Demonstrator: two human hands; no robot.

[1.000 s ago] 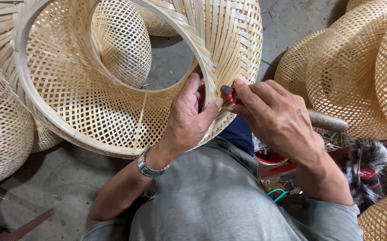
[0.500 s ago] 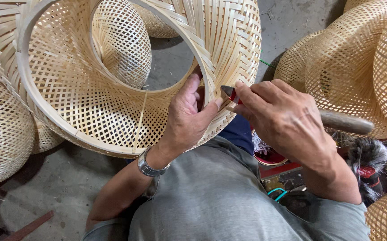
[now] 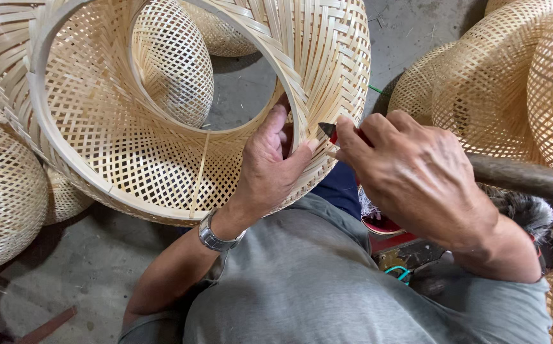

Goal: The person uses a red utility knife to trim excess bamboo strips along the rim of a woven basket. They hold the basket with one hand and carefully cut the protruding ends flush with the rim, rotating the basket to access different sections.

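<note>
Seen from the head view, your left hand [image 3: 270, 169] grips the rim of the woven bamboo shade [image 3: 161, 108] at upper left, while your right hand [image 3: 410, 175] closes around a red-handled cutter [image 3: 328, 132] at centre. Keep the rim pinched steady and the tip close against the weave.

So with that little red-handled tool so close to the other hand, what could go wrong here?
The pointed tool in the right hand sits right beside the left hand thumb, so a slip might nick it. The left hand grips the woven bamboo shade at its rim; pushing hard there could split or bend a thin strip.
</note>
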